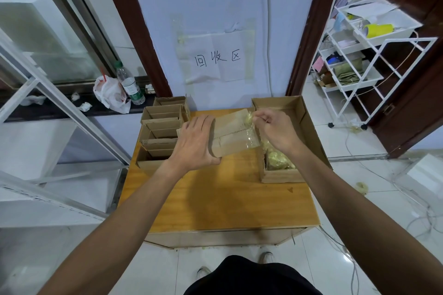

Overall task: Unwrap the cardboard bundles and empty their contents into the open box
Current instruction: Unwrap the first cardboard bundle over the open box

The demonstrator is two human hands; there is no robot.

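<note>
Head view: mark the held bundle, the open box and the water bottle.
held bundle [227,136], head view, on its cardboard face
open box [311,127], head view, on its right wall
water bottle [130,87], head view, on its label

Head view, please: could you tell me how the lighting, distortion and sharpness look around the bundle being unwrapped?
In the head view the light is soft and even, with a faint shadow on the table; the clear wrap on the cardboard bundle glints slightly; wide-angle distortion bows the door frames, and the white rack at the edge looks smeared.
</note>
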